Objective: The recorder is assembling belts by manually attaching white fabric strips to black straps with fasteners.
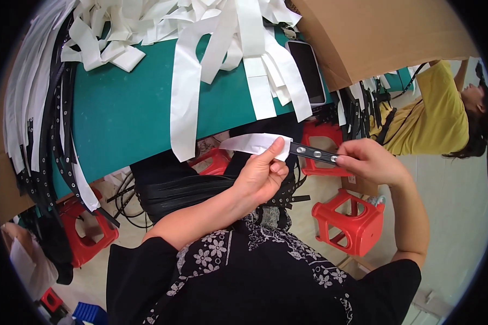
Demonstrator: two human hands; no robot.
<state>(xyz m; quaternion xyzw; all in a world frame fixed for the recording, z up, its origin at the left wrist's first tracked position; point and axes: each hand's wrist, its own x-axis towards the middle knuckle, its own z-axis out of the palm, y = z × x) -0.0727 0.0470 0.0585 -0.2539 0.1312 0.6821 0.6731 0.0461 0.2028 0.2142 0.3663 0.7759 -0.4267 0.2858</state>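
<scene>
Above my lap, a black belt with metal eyelets (pixel 316 154) stretches between my two hands. My left hand (pixel 261 176) is closed on the belt, its thumb pressing a white strip (pixel 257 142) that covers the belt there. The strip's tapered end points left, toward the table edge. My right hand (pixel 371 161) pinches the belt's bare end between thumb and fingers. Across my lap lies a bundle of black belts (pixel 187 195), some with eyelets, partly hidden by my left forearm.
Loose white strips (pixel 184 92) pile on the green table (pixel 124 108) and hang over its edge. A phone (pixel 306 67) lies beside a cardboard box (pixel 385 32). More wrapped belts (pixel 38 108) hang at left. Red stools (pixel 347 222) stand below; a person in yellow (pixel 434 116) sits at right.
</scene>
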